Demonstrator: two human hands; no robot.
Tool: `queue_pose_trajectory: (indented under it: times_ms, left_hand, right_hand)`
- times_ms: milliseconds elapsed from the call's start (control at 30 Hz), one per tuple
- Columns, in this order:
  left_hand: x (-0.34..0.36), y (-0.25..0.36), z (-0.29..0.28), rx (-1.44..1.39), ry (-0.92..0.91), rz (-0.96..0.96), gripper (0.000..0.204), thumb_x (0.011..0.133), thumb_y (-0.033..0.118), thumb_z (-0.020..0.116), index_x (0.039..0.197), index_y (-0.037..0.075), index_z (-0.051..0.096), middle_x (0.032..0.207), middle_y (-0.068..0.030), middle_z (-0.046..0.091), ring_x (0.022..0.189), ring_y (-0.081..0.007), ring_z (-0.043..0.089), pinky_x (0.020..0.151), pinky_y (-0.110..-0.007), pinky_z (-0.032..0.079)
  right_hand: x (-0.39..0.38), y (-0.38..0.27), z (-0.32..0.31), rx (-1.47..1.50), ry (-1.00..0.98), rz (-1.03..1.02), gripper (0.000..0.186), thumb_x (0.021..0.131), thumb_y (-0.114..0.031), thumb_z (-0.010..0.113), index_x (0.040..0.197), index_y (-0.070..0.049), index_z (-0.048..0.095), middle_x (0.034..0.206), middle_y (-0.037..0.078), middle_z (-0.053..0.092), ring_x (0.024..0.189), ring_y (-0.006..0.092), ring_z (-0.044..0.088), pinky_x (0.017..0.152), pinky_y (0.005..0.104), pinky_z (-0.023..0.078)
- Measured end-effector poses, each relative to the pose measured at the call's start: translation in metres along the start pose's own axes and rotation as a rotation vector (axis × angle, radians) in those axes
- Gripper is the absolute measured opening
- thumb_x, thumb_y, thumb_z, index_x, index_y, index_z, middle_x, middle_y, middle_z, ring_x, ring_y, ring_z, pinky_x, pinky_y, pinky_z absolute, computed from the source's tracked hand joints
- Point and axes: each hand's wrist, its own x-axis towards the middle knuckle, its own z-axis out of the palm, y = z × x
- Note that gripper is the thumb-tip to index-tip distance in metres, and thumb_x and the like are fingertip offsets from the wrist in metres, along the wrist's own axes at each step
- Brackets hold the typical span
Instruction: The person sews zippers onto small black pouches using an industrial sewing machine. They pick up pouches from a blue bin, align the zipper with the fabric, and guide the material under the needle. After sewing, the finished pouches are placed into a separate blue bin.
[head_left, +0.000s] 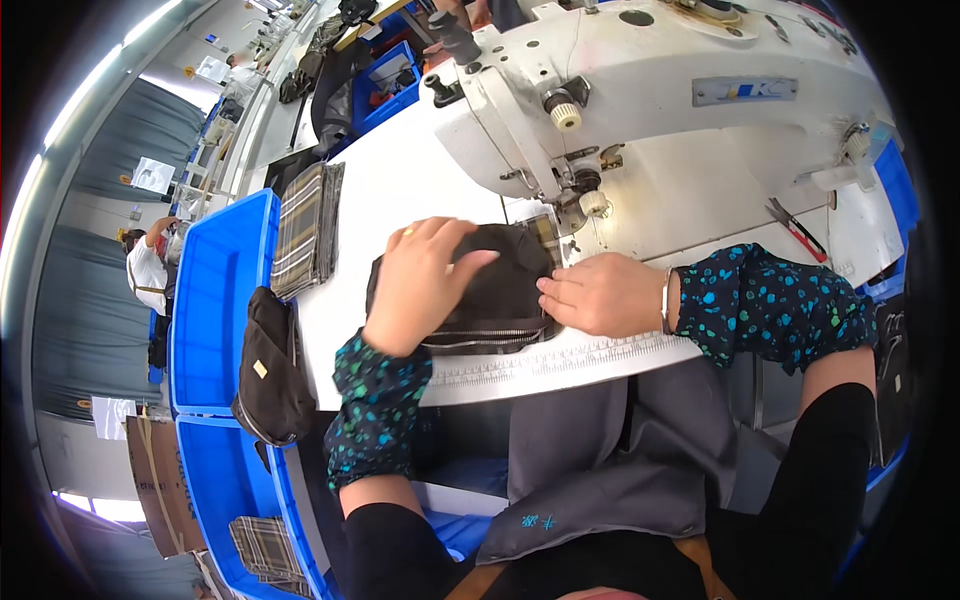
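A black fabric bag piece (490,285) with a metal zip along its front edge lies on the white sewing table beside the needle area of a white sewing machine (650,80). A strip of plaid cloth (540,230) shows at its upper right. My left hand (418,280) is over the bag's left part, fingers curved and apart from the thumb. My right hand (595,293) grips the bag's right edge with its fingertips; the thumb is hidden. A printed ruler (480,370) runs along the table's front edge.
Stacked plaid pieces (305,225) lie at left, beside blue bins (215,300), one holding more plaid cloth. A black bag (268,375) hangs over the table's left edge. Red-handled scissors (795,228) lie at right. Another person (150,275) works far left.
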Motion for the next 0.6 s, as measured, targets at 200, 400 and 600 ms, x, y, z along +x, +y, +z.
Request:
queue_pose_trajectory:
  times_ms: [200, 400, 600]
  left_hand:
    - [0.045, -0.006, 0.015, -0.207, -0.431, -0.024, 0.023, 0.086, 0.024, 0.081, 0.091, 0.003, 0.073, 0.082, -0.0131, 0.069, 0.082, -0.0322, 0.07, 0.075, -0.039, 0.053]
    - [0.04, -0.008, 0.052, -0.539, -0.175, -0.055, 0.021, 0.086, 0.016, 0.082, 0.091, -0.001, 0.07, 0.07, -0.01, 0.062, 0.065, -0.0184, 0.057, 0.066, -0.033, 0.049]
    - [0.036, -0.001, 0.067, -0.372, -0.206, -0.116, 0.016, 0.089, 0.013, 0.079, 0.096, 0.001, 0.071, 0.082, -0.0131, 0.07, 0.071, -0.024, 0.066, 0.066, -0.037, 0.05]
  right_hand:
    - [-0.002, -0.004, -0.006, 0.047, -0.019, 0.03, 0.03, 0.082, -0.016, 0.066, 0.104, 0.003, 0.074, 0.115, 0.019, 0.076, 0.101, 0.0265, 0.075, 0.076, 0.0355, 0.063]
    - [0.005, -0.005, -0.005, 0.084, 0.011, 0.048, 0.026, 0.079, -0.017, 0.066, 0.094, 0.004, 0.074, 0.108, 0.023, 0.076, 0.093, 0.0285, 0.075, 0.072, 0.0359, 0.063]
    - [0.003, -0.013, -0.013, -0.004, -0.047, -0.005, 0.025, 0.073, -0.018, 0.068, 0.084, 0.004, 0.071, 0.099, 0.027, 0.076, 0.086, 0.0299, 0.075, 0.067, 0.0361, 0.061]
